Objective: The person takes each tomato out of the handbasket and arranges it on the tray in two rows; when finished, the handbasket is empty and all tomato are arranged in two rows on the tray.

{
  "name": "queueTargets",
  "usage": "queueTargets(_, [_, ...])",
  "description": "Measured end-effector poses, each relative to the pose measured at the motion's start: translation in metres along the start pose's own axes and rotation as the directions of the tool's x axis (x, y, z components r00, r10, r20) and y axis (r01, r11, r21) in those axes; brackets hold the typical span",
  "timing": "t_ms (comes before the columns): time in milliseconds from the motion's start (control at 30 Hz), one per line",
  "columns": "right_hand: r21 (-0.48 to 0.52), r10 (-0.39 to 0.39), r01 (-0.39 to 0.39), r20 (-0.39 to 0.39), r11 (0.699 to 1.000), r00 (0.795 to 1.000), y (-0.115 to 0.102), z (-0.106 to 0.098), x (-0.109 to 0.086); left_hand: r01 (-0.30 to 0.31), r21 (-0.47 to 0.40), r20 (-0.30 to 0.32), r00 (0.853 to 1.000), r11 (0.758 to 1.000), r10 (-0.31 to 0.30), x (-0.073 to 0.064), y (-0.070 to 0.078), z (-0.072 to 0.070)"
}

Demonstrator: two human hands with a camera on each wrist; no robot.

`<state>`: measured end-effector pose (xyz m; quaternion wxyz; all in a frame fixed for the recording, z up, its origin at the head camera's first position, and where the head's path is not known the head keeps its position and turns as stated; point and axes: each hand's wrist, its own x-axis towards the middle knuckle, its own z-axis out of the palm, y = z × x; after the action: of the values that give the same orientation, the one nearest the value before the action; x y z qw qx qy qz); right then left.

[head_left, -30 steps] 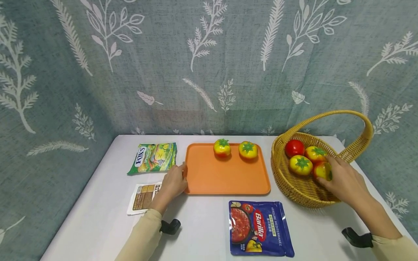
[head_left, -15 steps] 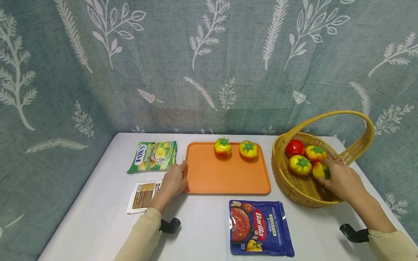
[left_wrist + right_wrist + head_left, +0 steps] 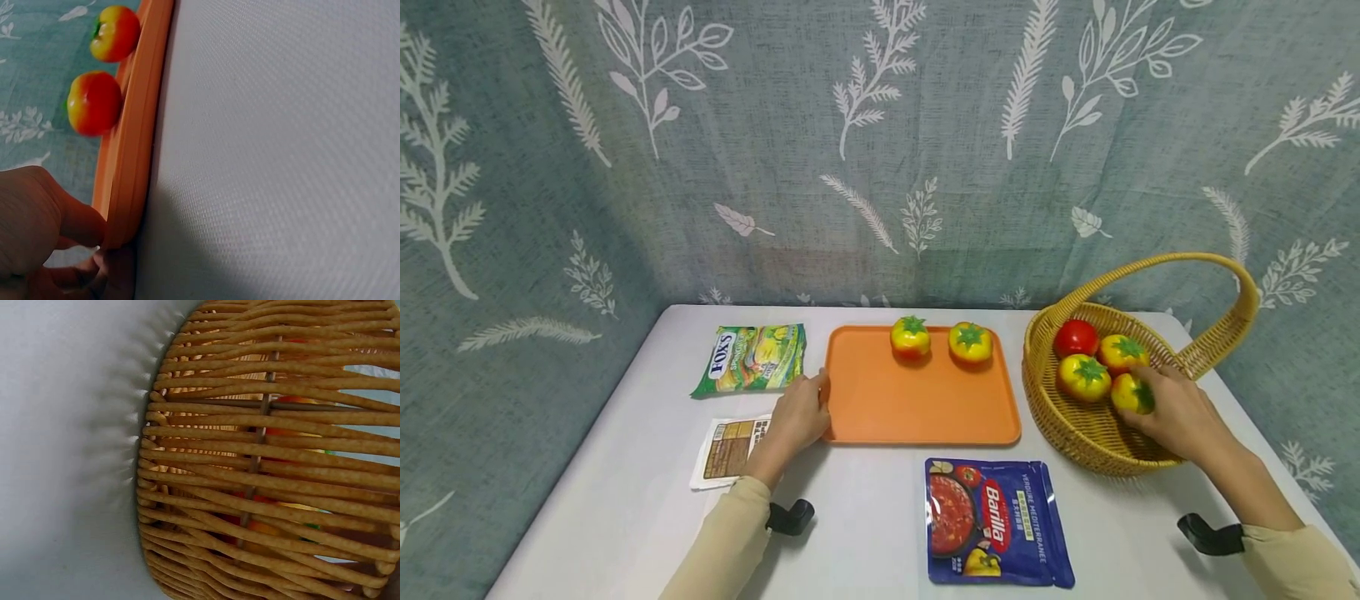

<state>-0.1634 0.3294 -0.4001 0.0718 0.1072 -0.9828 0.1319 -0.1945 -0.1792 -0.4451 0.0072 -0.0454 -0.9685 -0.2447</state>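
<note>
Holding a fruit (image 3: 1126,396) in the basket (image 3: 1070,439), the right hand (image 3: 1183,414) has the tray (image 3: 917,408) at nine o'clock, its long side running nine to three; the left hand (image 3: 800,413) pinches the tray's nine o'clock edge

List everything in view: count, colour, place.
Tray: 1, orange, mid-table
Tray fruits: 2, yellow-red, far side
Basket: 1, tan, right
Red fruit: 1, red, basket
Basket fruits: 3, yellow-red, basket
FOX'S bag: 1, green, left
Packet: 1, white-brown, near left
Barilla pouch: 1, blue, before tray
Table: 1, white, beneath
Cloth: count unclear, greenish, behind
Sleeves: 2, beige, arms
Wrist devices: 2, black, wrists
Left grip: 1, bare, holding tray's left end
Right grip: 1, bare, holding a basket fruit
</note>
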Motion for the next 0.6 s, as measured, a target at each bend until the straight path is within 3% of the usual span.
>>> queueTargets(333, [-0.039, 0.04, -0.042, -0.044, 0.998, 0.998, -0.009, -0.011, -0.008, -0.007, -0.008, 0.0, 1.0, 1.0, 0.007, 0.002, 0.0, -0.001])
queueTargets(600, [-0.036, -0.017, 0.011, -0.16, 0.999, 0.987, -0.024, -0.017, -0.017, -0.014, -0.013, -0.007, 1.0, 1.0, 0.014, -0.001, 0.0, -0.002])
